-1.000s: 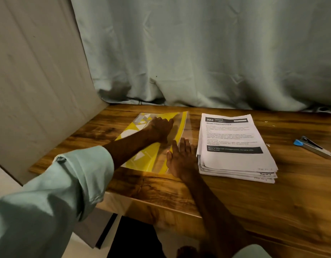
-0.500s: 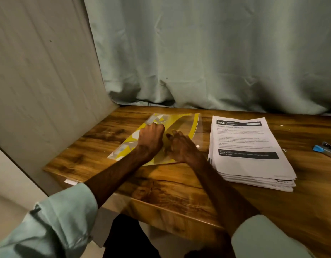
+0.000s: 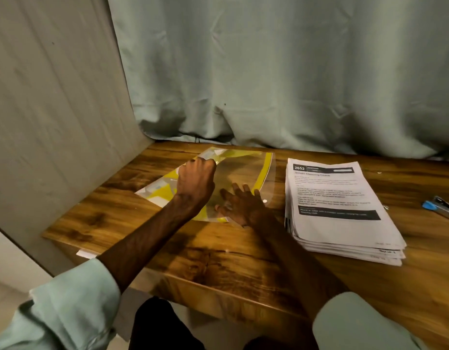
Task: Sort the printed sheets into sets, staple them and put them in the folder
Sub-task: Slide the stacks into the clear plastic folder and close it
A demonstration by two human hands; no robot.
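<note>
In the head view, a yellow-and-white patterned folder (image 3: 165, 190) with a clear front cover is seen lying on the far left part of a wooden table (image 3: 193, 253), close to a grey-green curtain (image 3: 294, 72). The left hand (image 3: 197, 180) is curled into a fist at the folder's far edge, and the clear cover appears to be pinched in its fingers. The right hand (image 3: 241, 203) is laid flat on the folder's near right corner, its fingers straight and spread, with nothing gripped. Just beside the folder, to its right, a stack of printed sheets (image 3: 337, 198) is set down, unstapled as far as can be told. Well apart, at the right edge, a stapler (image 3: 442, 207) with a blue tip is partly shown.
</note>
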